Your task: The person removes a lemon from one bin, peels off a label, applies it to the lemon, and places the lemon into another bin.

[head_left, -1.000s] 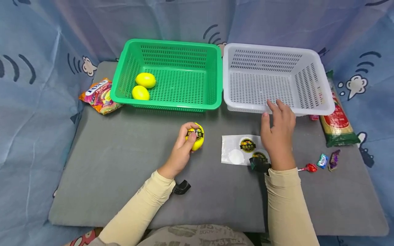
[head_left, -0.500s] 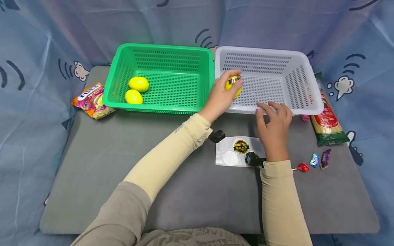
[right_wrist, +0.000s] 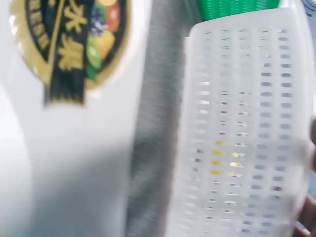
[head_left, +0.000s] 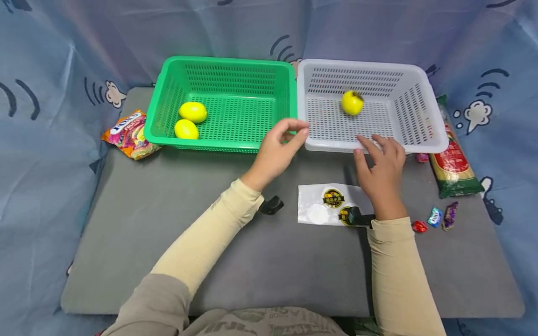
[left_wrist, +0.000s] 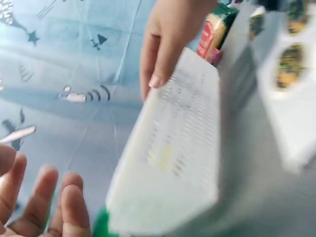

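Observation:
A yellow lemon (head_left: 352,102) with a dark label at its top right lies on the floor of the white basket (head_left: 312,144). Near this basket's left front corner, my left hand (head_left: 278,150) holds nothing; its fingers (left_wrist: 75,210) are spread and slightly bent in the left wrist view. My right hand (head_left: 381,175) is at the front rim, with fingertips over the edge and thumb on the near side. Two more lemons (head_left: 193,112) lie in the green basket (head_left: 222,145). A sticker sheet (head_left: 308,200) with round fruit labels is partly hidden by the right wrist camera.
An orange candy bag (head_left: 132,136) leans by the green basket. To the right are a red and green bag (head_left: 454,165), a red lollipop (head_left: 419,227), a blue wrapped candy (head_left: 435,217) and a purple one (head_left: 449,215). A patterned curtain (head_left: 235,28) hangs behind the grey table (head_left: 168,205).
My left hand carried the labelled lemon from over the table to the white basket, let it go there and drew back left and nearer. The right hand stayed by the front rim.

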`<state>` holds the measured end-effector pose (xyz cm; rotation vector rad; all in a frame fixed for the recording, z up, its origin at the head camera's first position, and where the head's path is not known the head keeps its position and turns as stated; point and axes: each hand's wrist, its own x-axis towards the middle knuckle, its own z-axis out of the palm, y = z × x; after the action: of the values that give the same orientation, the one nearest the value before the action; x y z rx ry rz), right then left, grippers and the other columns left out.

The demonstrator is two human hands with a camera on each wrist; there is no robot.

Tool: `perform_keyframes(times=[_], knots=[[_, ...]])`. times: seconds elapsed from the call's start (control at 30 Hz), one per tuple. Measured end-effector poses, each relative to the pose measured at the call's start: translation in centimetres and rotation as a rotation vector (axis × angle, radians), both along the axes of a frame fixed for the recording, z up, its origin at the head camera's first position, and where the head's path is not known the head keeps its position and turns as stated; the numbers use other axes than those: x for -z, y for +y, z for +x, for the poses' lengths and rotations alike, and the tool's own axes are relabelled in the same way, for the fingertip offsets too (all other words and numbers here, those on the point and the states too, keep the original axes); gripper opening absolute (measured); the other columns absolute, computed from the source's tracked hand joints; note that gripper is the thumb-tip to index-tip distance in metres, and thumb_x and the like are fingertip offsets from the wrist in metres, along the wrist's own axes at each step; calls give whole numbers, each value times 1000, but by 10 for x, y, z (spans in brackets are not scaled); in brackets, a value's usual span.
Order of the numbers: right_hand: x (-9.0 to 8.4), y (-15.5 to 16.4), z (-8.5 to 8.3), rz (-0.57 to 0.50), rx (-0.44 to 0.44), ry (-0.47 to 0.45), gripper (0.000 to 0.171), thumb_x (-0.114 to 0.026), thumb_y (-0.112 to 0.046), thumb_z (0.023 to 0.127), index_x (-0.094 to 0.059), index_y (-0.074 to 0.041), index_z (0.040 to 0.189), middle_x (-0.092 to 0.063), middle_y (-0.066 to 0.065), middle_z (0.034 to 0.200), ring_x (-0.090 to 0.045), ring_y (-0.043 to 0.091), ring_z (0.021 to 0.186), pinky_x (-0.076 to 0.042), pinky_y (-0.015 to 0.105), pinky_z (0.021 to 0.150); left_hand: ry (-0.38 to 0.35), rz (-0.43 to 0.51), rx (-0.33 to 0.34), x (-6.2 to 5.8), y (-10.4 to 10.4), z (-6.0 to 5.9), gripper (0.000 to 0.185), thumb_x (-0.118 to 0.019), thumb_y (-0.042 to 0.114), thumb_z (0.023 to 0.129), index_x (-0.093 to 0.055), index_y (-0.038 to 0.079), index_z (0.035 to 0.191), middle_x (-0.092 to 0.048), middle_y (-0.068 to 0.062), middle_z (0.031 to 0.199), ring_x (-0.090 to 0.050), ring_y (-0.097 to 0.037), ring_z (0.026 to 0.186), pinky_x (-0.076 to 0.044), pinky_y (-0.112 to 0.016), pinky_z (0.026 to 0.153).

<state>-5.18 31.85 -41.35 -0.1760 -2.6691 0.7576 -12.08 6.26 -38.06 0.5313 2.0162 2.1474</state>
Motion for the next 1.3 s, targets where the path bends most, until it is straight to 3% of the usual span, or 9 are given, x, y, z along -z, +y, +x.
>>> perform_keyframes(times=[0.27,0.4,0.57,0.67,0.8,0.93,1.07,1.13,1.3], knots=[[-34,-34,6,-51,70,72,42,-65,-25,105,-67,-6,142,-38,17,165,-25,38,153,-24,59,122,-55,62,-71,42,-65,62,14,-60,4,107,-67,-8,113,-70,-24,111,-65,-54,101,-57,-46,92],[-39,-93,-12,-74,-58,125,35,-70,-24,103,-73,-7,134,-44,26,159,-35,49,146,-32,63,116,-73,27,-128,55,-82,69,14,-61,5,107,-67,-7,113,-71,-24,111,-65,-55,101,-55,-56,93],[-27,-153,-16,-14,-113,-10,36,-67,-33,106,-75,-9,131,-45,33,155,-29,52,149,-28,62,120,-3,-31,-191,45,-100,60,15,-62,5,106,-68,-7,114,-72,-21,112,-68,-41,99,-57,-37,85],[-21,-163,-14,11,-73,2,30,-67,-28,106,-77,-9,126,-48,33,152,-29,50,149,-26,59,122,88,-76,-231,21,-116,36,17,-64,3,105,-69,-8,116,-71,-19,114,-66,-26,98,-53,-28,82],[-18,-161,-16,0,-53,57,23,-68,-23,106,-80,-10,121,-46,32,153,-34,50,146,-33,60,118,137,-313,-219,-26,-138,-26,25,-62,7,105,-70,-2,127,-70,-13,128,-64,-21,111,-51,-32,92],[-16,-161,-20,0,-66,33,24,-67,-24,107,-80,-9,120,-43,33,155,-36,52,144,-38,61,113,48,-756,55,-55,-148,-106,39,-50,9,109,-63,11,146,-52,-6,157,-54,-28,132,-44,-41,102],[-13,-169,-23,6,-82,-2,25,-66,-26,107,-80,-10,121,-42,33,156,-35,51,144,-41,61,111,-121,-1167,405,-47,-148,-171,50,-49,7,108,-54,19,156,-18,-10,175,-32,-37,150,-40,-51,107],[-12,-175,-23,8,-98,-15,25,-66,-26,108,-80,-11,122,-42,32,156,-35,50,145,-41,60,111,-202,-1319,497,-33,-150,-186,55,-54,5,106,-53,24,157,-12,-14,176,-50,-36,132,-49,-48,96],[-16,-188,-27,21,-148,-16,23,-68,-26,107,-81,-13,120,-42,33,155,-36,49,144,-38,57,115,-365,-1422,474,-4,-177,-194,70,-61,-1,100,-46,31,160,-28,-25,161,-52,-32,103,-57,-37,69]])
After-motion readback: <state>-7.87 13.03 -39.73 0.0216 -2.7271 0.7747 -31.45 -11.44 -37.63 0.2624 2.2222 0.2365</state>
